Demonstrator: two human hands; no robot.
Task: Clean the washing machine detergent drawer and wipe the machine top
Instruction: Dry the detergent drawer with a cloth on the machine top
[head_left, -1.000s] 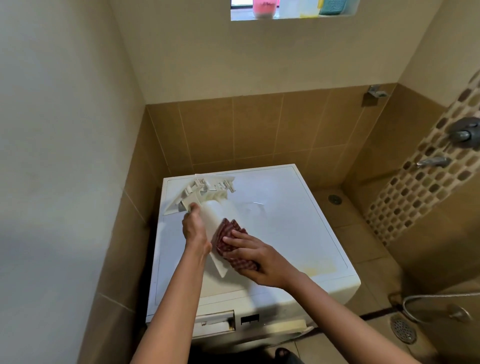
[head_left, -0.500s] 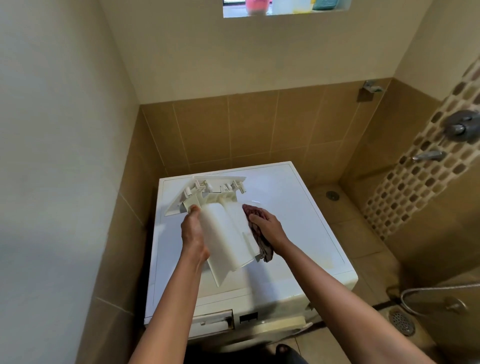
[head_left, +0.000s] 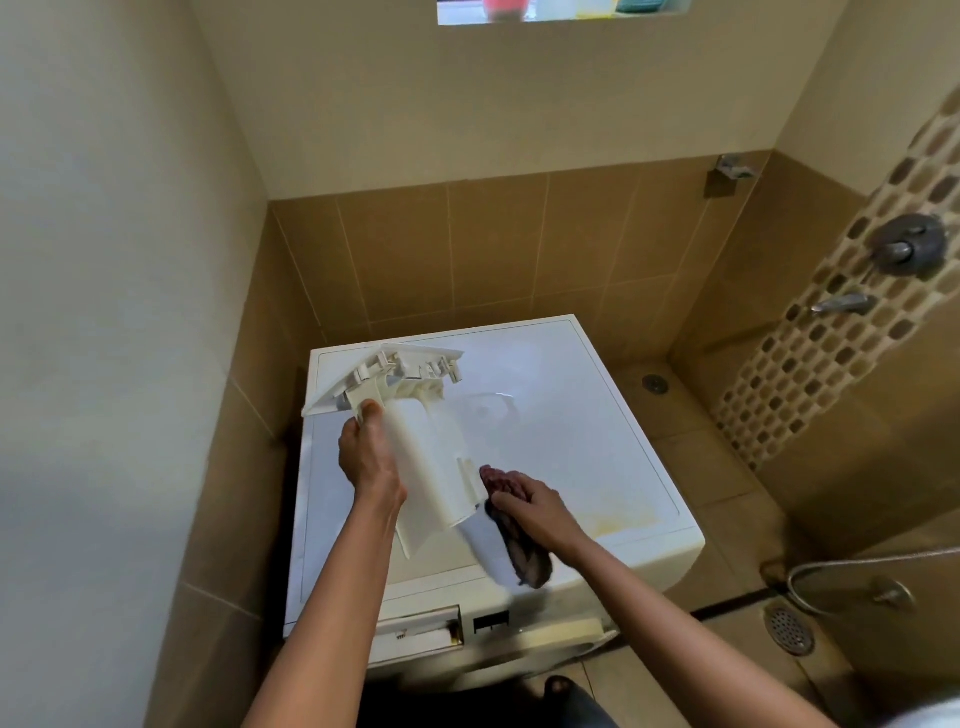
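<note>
The left hand (head_left: 369, 457) grips the detergent drawer (head_left: 431, 462) by its left edge just behind the front panel, holding it over the machine top (head_left: 582, 415). The drawer's long axis runs from that panel, at the far end, toward the person. The right hand (head_left: 537, 506), fingers bunched on the cloth (head_left: 524, 556), sits just beside the near right corner, best placed to wipe that side.

Both forearms (head_left: 332, 597) are seen uncovered from left hand (head_left: 366, 457) and right hand (head_left: 535, 506) down to the frame edge. Below the right hand, a dark garment (head_left: 587, 714) is noted, blurred. Far right of it, a pale fabric patch (head_left: 937, 713).
</note>
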